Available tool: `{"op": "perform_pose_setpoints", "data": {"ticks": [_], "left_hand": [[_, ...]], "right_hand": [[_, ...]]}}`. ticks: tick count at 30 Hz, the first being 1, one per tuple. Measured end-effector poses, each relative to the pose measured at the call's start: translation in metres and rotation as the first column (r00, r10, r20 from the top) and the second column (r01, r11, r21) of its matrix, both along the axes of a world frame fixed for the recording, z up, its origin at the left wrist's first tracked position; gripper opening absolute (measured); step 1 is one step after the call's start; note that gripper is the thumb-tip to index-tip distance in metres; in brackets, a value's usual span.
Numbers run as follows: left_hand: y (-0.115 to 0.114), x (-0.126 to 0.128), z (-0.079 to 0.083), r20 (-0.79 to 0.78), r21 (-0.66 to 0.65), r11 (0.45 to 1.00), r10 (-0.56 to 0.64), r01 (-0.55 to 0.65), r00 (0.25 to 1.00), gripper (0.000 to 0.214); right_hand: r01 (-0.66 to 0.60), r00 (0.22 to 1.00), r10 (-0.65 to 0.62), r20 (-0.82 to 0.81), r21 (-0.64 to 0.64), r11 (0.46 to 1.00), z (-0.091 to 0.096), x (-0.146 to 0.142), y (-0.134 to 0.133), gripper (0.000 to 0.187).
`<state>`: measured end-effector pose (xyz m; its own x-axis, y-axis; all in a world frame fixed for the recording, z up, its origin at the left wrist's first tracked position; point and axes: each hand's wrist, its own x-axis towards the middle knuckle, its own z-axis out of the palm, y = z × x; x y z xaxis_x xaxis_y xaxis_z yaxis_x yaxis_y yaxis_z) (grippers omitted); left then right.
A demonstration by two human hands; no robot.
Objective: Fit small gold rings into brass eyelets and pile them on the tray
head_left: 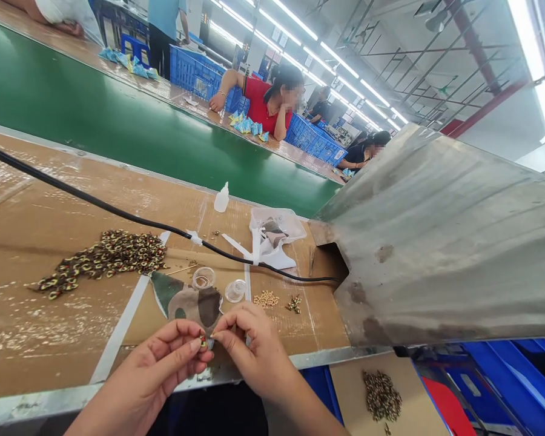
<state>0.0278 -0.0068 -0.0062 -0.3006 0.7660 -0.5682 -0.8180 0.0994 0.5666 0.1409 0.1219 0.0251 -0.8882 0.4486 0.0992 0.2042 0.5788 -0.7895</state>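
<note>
My left hand pinches a small piece with red, yellow and green on it between thumb and fingertips. Close beside it, my right hand is closed in a pinch on something tiny and pale that I cannot make out. Both hands are over the table's front edge. Just beyond them lies a camouflage cloth. Two clear round cups, one behind the cloth and another to its right, stand near small tan beads. A little cluster of dark and yellow pieces lies right of the beads.
A large pile of brown-and-yellow pieces spreads at left. A black cable crosses the table into a metal housing. Farther back are a white bottle, a plastic tray and a green conveyor, with people beyond.
</note>
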Motion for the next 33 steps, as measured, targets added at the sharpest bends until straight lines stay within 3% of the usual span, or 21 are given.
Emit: {"op": "perform_pose_setpoints", "data": {"ticks": [8, 13, 21, 27, 33], "left_hand": [[0.001, -0.002, 0.005, 0.022, -0.021, 0.999, -0.029, 0.03, 0.999, 0.045], [0.001, -0.003, -0.001, -0.028, 0.036, 0.994, -0.104, 0.105, 0.994, 0.04], [0.001, -0.002, 0.003, -0.017, -0.01, 0.995, -0.097, 0.097, 0.995, 0.047], [0.001, -0.002, 0.003, 0.013, -0.027, 0.999, -0.045, 0.045, 0.999, 0.043], [0.001, -0.002, 0.009, 0.033, -0.047, 0.999, -0.011, 0.012, 0.999, 0.044]], "right_hand": [[-0.029, 1.0, 0.029, 0.007, 0.017, 0.999, -0.006, -0.003, 0.0, 0.008], [-0.051, 0.999, 0.05, 0.012, 0.029, 0.998, -0.008, -0.001, 0.001, 0.005], [-0.139, 0.987, 0.152, -0.043, 0.211, 0.968, -0.005, -0.002, 0.004, 0.007], [-0.044, 0.998, 0.047, -0.037, 0.081, 0.996, -0.01, -0.001, -0.004, 0.006], [-0.019, 0.995, 0.031, -0.096, 0.126, 0.992, -0.018, 0.002, -0.009, 0.008]]}}
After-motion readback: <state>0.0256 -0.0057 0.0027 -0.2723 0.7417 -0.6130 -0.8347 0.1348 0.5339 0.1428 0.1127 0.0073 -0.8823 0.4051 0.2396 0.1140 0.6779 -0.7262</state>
